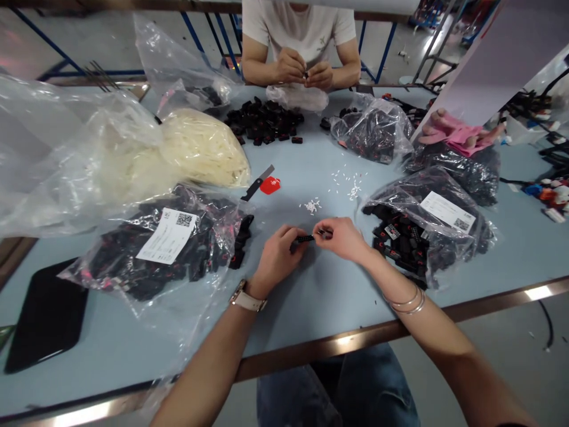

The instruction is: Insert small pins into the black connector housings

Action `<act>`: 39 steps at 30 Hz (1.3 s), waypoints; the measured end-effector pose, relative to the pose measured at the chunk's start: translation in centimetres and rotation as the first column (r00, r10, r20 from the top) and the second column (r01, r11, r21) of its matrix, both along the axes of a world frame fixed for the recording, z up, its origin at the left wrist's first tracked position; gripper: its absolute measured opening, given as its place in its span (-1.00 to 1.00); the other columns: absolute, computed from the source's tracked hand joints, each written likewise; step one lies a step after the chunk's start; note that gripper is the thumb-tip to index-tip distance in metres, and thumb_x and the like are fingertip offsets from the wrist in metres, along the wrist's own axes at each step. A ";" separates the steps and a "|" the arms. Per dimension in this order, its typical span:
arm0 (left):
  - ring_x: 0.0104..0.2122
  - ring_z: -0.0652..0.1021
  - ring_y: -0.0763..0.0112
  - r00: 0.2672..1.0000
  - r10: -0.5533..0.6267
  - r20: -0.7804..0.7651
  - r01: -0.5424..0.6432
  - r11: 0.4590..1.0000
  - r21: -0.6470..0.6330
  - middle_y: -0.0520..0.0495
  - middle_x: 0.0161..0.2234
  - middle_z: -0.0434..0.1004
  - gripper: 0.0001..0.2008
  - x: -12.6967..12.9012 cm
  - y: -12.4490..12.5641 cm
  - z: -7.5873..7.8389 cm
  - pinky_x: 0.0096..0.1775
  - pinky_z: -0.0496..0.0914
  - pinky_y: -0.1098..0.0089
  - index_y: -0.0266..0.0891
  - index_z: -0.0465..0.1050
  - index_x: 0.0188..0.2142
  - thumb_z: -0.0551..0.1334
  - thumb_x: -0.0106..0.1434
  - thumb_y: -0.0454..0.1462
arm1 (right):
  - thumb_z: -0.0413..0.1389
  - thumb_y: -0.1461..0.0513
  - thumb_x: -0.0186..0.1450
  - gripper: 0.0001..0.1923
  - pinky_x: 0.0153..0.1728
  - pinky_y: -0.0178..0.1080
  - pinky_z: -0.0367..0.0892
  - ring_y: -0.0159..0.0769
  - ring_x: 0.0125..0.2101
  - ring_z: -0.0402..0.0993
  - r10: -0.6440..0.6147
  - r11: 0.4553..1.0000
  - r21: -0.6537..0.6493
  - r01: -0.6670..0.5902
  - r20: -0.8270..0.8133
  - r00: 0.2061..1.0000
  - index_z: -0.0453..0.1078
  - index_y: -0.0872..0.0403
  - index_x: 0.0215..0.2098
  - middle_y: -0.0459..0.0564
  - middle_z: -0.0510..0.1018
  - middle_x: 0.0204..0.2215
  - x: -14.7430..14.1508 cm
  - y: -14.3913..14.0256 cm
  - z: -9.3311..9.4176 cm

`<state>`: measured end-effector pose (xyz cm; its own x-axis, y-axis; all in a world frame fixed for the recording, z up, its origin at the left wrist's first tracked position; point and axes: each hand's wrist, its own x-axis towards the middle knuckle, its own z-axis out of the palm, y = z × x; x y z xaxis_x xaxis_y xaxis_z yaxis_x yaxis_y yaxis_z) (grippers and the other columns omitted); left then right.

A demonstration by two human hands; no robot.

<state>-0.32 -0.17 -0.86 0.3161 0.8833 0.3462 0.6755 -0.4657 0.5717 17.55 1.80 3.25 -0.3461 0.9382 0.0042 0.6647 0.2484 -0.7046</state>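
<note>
Between the fingers of my left hand (281, 255) is a small black connector housing (304, 238), its face dotted with holes. My right hand (341, 238) pinches at the housing's right end; whether it also holds a small part there is too small to tell. Just beyond my hands lies a little heap of tiny white pieces (311, 206), with more white pieces (354, 188) scattered farther right. An open plastic bag of black housings (402, 237) sits to the right of my right hand. Left of my left hand is another labelled bag of black parts (178, 255).
A knife (258, 182) and a red tag (270, 185) lie ahead. Behind them is a pile of black housings (267, 118). Bags of cream strips (208, 148) and black parts (377, 130), pink gloves (462, 133) and a black tablet-like slab (48, 314) surround. A person (300, 47) works opposite.
</note>
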 end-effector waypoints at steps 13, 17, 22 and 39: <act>-0.36 0.56 0.41 0.989 0.120 0.088 -0.110 0.988 -0.113 0.01 -0.34 0.57 -0.90 0.3 -0.4 0.6 -0.27 0.44 0.42 -0.21 0.40 -0.29 0.20 0.18 -0.27 | 0.06 0.28 0.21 -0.83 -0.34 -0.38 0.22 -0.44 -0.45 0.36 0.008 0.999 0.039 -0.006 -0.071 0.997 0.49 0.06 -0.29 -0.09 0.53 -0.40 -0.2 -1.1 -0.9; -0.36 0.56 0.41 0.986 0.133 0.097 -0.123 0.987 -0.104 0.01 -0.35 0.57 -0.90 0.3 -0.4 0.6 -0.28 0.44 0.42 -0.22 0.37 -0.30 0.21 0.16 -0.28 | 0.06 0.29 0.22 -0.83 -0.29 -0.37 0.22 -0.42 -0.40 0.39 0.041 0.998 0.043 -0.041 -0.001 0.999 0.49 0.06 -0.29 -0.07 0.54 -0.37 -0.2 -1.1 -1.0; -0.35 0.56 0.41 0.989 0.130 0.073 -0.125 0.989 -0.076 0.01 -0.36 0.56 -0.91 0.3 -0.5 0.7 -0.28 0.43 0.43 -0.23 0.37 -0.30 0.20 0.15 -0.32 | 0.05 0.33 0.21 -0.80 -0.26 -0.35 0.23 -0.38 -0.32 0.42 0.111 0.992 0.052 -0.115 0.062 0.992 0.47 0.09 -0.23 -0.02 0.54 -0.31 -0.2 -1.1 -1.3; -0.36 0.56 0.38 0.988 0.156 -0.007 -0.156 0.979 -0.131 0.01 -0.37 0.58 -0.91 0.4 -0.6 0.4 -0.31 0.39 0.43 -0.19 0.38 -0.34 0.22 0.11 -0.32 | 0.03 0.33 0.28 -0.76 -0.27 -0.29 0.24 -0.30 -0.24 0.47 0.085 0.994 0.049 -0.099 0.238 0.967 0.47 0.07 -0.14 0.01 0.58 -0.24 -0.8 -1.3 -1.8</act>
<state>0.07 -0.76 -0.49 0.1697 0.9594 0.2254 0.7318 -0.2759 0.6232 16.72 0.52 1.46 -0.4291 0.9027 -0.0322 0.7823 0.3535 -0.5129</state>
